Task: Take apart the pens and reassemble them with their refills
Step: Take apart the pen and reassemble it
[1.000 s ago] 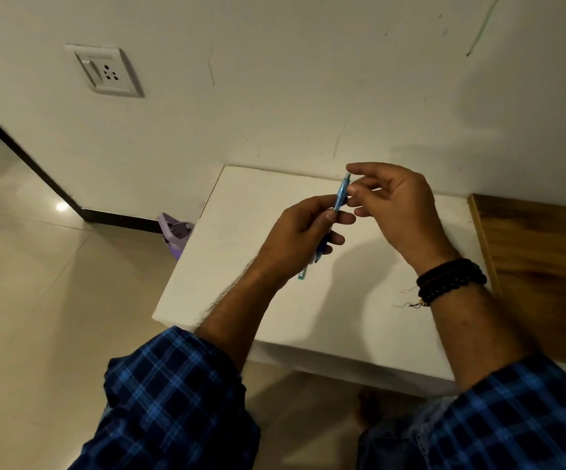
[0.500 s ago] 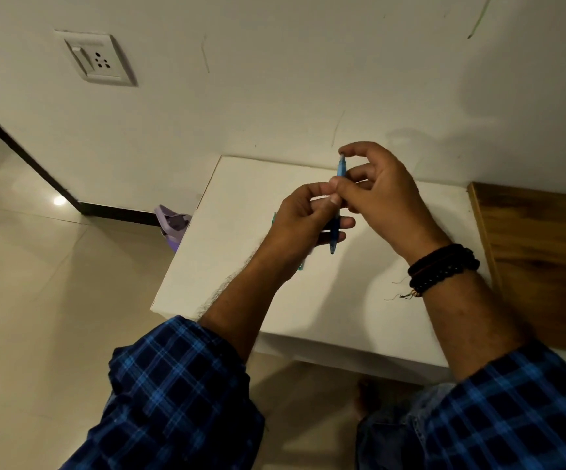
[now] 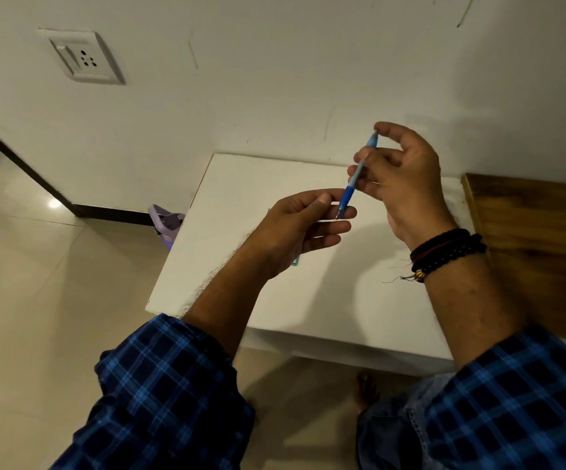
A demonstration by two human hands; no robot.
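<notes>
No text, label, brand, number or sign can be read in this view. The light blue plastic pen with a darker blue grip (image 3: 349, 194) is too small and blurred to show any print on its barrel.
</notes>
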